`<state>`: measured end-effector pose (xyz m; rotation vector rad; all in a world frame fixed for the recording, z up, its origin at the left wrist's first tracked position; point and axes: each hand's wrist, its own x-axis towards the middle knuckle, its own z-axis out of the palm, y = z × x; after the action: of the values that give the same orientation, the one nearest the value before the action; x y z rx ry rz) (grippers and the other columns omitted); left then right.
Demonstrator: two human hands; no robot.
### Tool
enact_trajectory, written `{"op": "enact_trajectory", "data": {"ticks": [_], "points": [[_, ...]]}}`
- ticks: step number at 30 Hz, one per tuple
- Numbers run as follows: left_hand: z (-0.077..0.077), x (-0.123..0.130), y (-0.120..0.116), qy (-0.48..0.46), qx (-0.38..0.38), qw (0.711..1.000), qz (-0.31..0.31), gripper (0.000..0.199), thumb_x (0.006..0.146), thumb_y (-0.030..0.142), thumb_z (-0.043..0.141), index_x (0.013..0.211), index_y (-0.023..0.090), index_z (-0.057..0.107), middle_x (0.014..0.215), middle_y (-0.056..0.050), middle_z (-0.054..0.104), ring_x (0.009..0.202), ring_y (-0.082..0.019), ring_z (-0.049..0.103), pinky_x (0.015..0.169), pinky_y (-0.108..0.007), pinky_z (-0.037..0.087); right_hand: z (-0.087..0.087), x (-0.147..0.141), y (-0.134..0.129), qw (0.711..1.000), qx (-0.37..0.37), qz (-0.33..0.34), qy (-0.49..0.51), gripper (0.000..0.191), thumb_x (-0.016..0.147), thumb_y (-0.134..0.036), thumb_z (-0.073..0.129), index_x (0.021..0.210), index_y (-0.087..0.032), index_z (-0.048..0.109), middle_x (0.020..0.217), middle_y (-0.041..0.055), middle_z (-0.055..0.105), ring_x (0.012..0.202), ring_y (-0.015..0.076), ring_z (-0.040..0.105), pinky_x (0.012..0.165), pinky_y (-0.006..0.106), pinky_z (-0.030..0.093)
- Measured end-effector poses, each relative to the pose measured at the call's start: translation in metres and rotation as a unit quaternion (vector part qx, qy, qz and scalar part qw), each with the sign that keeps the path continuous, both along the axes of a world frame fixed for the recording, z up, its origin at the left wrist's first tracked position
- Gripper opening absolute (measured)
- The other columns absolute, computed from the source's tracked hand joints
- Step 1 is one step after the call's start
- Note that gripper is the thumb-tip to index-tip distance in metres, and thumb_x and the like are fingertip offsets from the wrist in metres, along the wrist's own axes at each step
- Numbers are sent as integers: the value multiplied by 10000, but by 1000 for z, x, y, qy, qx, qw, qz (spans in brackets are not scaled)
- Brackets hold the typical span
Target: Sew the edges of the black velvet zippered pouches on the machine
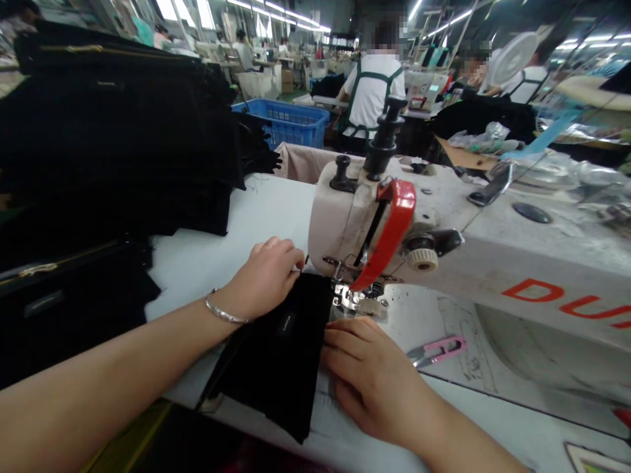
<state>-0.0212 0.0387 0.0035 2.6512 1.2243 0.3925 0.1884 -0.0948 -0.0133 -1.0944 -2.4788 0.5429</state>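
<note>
A black fabric piece (276, 368) with a small label (286, 323) lies on the machine bed, its right edge beside the metal presser foot (348, 297). My left hand (269, 279), with a bracelet on the wrist, is closed at the fabric's far left edge. Its curled fingertips are partly hidden. On the near side of the presser foot, my right hand (369, 371) has bent fingers gripping the fabric's right edge; the thumb is mostly out of sight. The sewing machine (463, 243) has a red guard (389, 230) above the needle area.
Pink-handled thread snips (438, 349) lie on the bed to the right. Tall stacks of black fabric pieces (113, 131) fill the left side. Behind the table stand a blue plastic basket (300, 125) and a person in a white shirt (374, 85), back turned.
</note>
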Motion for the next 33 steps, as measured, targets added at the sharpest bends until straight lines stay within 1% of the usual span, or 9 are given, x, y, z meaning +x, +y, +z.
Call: {"op": "enact_trajectory", "data": {"ticks": [4, 6, 11, 15, 18, 20, 23, 28, 33], "points": [[17, -17, -60, 21, -51, 990, -128, 243, 957, 270, 525, 1177, 196, 598, 1259, -77, 601, 1149, -224, 553, 995, -369, 484, 3, -7, -16, 1000, 7, 1, -7, 147, 833, -211, 639, 981, -221, 637, 1089, 26, 652, 1119, 243, 530, 953, 399, 455], [14, -31, -98, 46, -51, 980, -187, 501, 874, 410, 652, 1305, 185, 533, 1392, -79, 539, 1263, -257, 503, 1034, -371, 490, -3, -16, -29, 998, 62, 7, -7, 142, 820, -291, 712, 923, -223, 643, 991, 13, 674, 1049, 237, 565, 884, 377, 487], [-17, -55, -146, 9, 26, 976, -215, 410, 964, 97, 416, 1357, 177, 498, 1393, -47, 567, 1313, -181, 494, 1115, -327, 442, -29, -43, -63, 981, 151, -107, 63, 60, 899, -225, 635, 941, -186, 655, 957, 21, 708, 914, 196, 604, 772, 344, 501], [-14, -56, -141, -87, 3, 992, -91, 332, 973, 103, 395, 1249, 221, 537, 1257, -30, 654, 1177, -152, 604, 1019, -275, 524, -40, -55, -78, 966, 168, -162, 110, 157, 935, -151, 568, 1060, -182, 658, 1017, 24, 725, 883, 174, 615, 746, 335, 496], [-4, -52, -128, -91, 7, 995, -28, 326, 945, 141, 445, 1253, 209, 529, 1330, -68, 600, 1234, -214, 566, 1052, -365, 508, -37, -57, -80, 965, 171, -167, 112, 168, 933, -146, 565, 1068, -183, 658, 1025, 33, 727, 884, 178, 616, 741, 338, 500], [0, -48, -118, -25, 10, 997, -79, 488, 885, 88, 470, 1361, 198, 479, 1482, -84, 462, 1368, -264, 434, 1131, -454, 423, -31, -55, -76, 969, 145, -163, 117, 128, 927, -168, 576, 1014, -193, 666, 989, 25, 725, 866, 182, 612, 743, 343, 503], [5, -47, -101, 33, -32, 985, -167, 746, 794, -43, 380, 1481, 246, 366, 1555, -34, 362, 1424, -209, 359, 1168, -429, 373, -20, -51, -66, 979, 80, -163, 93, 192, 931, -209, 573, 1105, -186, 651, 1152, 54, 686, 1060, 222, 592, 896, 385, 498], [24, -53, -85, -25, -106, 985, -131, 740, 799, 0, 385, 1486, 275, 376, 1479, -1, 477, 1335, -174, 491, 1140, -365, 409, -17, -42, -54, 984, 44, -171, -23, 493, 958, -306, 549, 1421, -162, 460, 1504, 78, 436, 1386, 267, 372, 1118, 460, 358], [3, -53, -104, 66, -33, 977, -200, 783, 784, -61, 365, 1502, 248, 339, 1532, -21, 393, 1398, -177, 402, 1161, -354, 377, -20, -38, -63, 983, 31, -179, -28, 432, 939, -321, 551, 1351, -190, 537, 1490, 33, 460, 1402, 244, 354, 1161, 448, 309]]}}
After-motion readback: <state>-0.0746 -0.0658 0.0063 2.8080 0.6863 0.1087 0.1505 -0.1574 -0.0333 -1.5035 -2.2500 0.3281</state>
